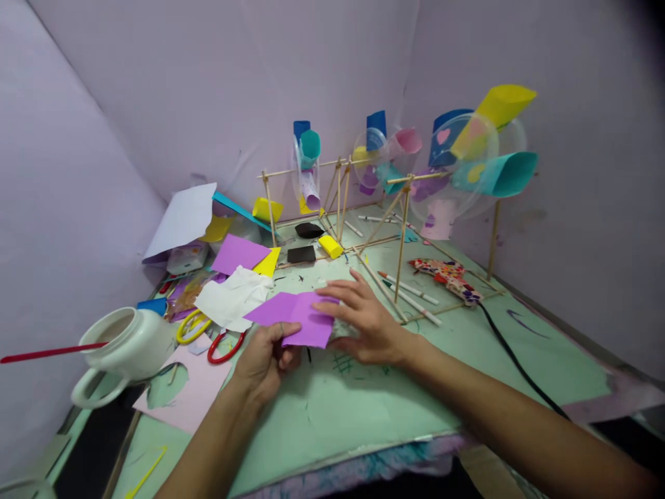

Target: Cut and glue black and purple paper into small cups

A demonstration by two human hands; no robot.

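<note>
My left hand [270, 353] pinches the lower edge of a creased piece of purple paper [306, 320], its thumb on top. My right hand [364, 315] is at the paper's right side, with its fingers spread over the upper right edge and the thumb low beside it. The paper is held just over the pale green tabletop. Left of it lie a crumpled white tissue [233, 298] and scissors with red handles [226, 348]. Another purple sheet [240, 254] rests behind the tissue.
A stick frame [402, 256] carries wheels of clear discs and coloured paper cups [514, 173]. A patterned glue gun [449, 277] with a black cord lies at right, near several markers [415, 298]. A white teapot-like pot [129, 346] with a red stick stands at left.
</note>
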